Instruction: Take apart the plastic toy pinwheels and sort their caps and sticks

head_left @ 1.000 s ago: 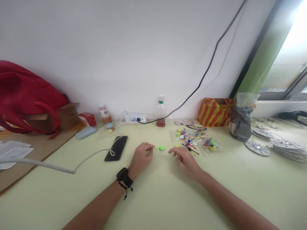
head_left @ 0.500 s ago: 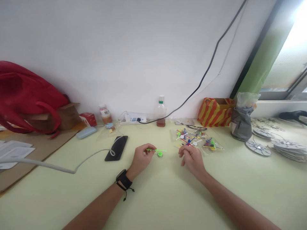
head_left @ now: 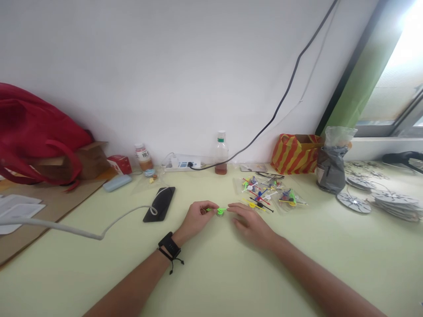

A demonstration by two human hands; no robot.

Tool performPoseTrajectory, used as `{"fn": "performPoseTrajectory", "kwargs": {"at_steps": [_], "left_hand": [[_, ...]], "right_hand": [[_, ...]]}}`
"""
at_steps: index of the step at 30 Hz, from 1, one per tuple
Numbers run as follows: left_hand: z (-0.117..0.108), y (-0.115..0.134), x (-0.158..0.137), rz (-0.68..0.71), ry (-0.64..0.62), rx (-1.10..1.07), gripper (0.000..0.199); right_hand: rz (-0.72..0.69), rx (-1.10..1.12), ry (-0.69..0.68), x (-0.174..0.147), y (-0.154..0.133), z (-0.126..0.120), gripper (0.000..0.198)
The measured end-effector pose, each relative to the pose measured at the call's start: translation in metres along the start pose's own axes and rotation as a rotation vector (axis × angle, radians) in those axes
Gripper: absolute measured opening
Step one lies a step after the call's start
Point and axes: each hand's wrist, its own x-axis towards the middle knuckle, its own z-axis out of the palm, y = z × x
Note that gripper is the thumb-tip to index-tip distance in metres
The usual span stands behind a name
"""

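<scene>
My left hand [head_left: 194,220] is closed in a pinch on one end of a small green plastic arrow [head_left: 223,209]. The arrow lies across a small round piece [head_left: 220,215] on the table, which looks green on top with a clear base. Whether the arrow rests on that piece or hovers just over it, I cannot tell. From the other side comes my right hand [head_left: 253,225], open, its fingers stretched toward the arrow's right end; contact there is unclear. Beyond it lie loose spinner arrows [head_left: 259,200] in several colours on a clear plastic bag.
A black phone [head_left: 160,204] with a pale cable lies to the left. Against the wall stand a drink bottle [head_left: 221,154], a power strip [head_left: 185,164] and a striped bag [head_left: 294,154]. Grey discs [head_left: 353,203] are stacked at the right, near a grey bag [head_left: 332,169].
My left hand has brought the green arrow down and right, over the round piece. My right hand has moved left toward it, and its curled fingers have straightened.
</scene>
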Motion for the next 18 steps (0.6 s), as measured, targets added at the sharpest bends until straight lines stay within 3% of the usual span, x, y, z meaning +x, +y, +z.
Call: {"fn": "performPoseTrajectory", "kwargs": {"at_steps": [11, 18], "left_hand": [[0.0006, 0.0027, -0.0047, 0.029, -0.024, 0.131, 0.022], [0.0066, 0.0067, -0.0096, 0.16, 0.021, 0.192, 0.021]], "right_hand": [[0.013, 0.023, -0.016, 0.0029, -0.0079, -0.0031, 0.034], [0.006, 0.047, 0.06, 0.0043, -0.0041, -0.0065, 0.029]]}}
